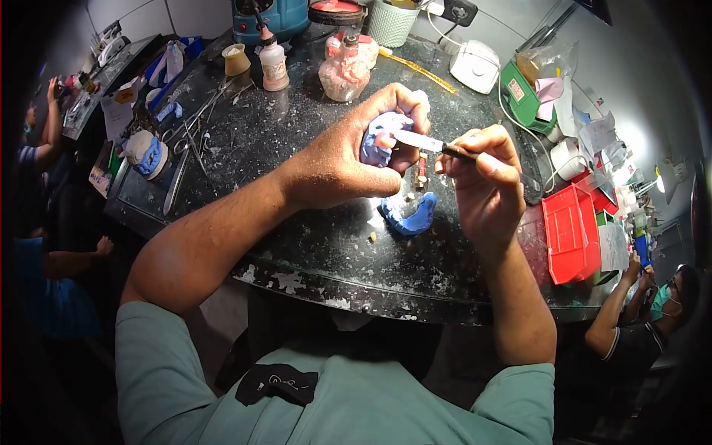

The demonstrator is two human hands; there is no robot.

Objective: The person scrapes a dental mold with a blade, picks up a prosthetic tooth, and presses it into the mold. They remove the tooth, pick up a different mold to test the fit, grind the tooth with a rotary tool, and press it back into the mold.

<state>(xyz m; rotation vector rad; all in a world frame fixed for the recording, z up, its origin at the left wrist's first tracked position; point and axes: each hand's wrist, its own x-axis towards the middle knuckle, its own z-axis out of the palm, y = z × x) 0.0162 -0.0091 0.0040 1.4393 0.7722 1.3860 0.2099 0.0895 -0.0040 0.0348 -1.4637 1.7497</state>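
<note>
My left hand [326, 159] is closed around a lavender-blue dental mold [376, 147] with whitish patches, held above the bench. In my right hand [489, 174] is a small knife [423, 142], gripped by its dark handle. Its pale blade reaches over to the mold; whether the edge cuts in cannot be made out. Below the hands, a blue horseshoe-shaped dental piece [415, 216] lies on the bench. A small tan bit [372, 237] lies to its left.
A plaster model with blue on it [146, 156] and metal tools [194, 141] lie left on the dark bench [297, 256]. Behind stand a pink bottle [274, 65] and a glass jar [345, 78]. Red bins [567, 233] line the right; co-workers [653, 311] sit at both sides.
</note>
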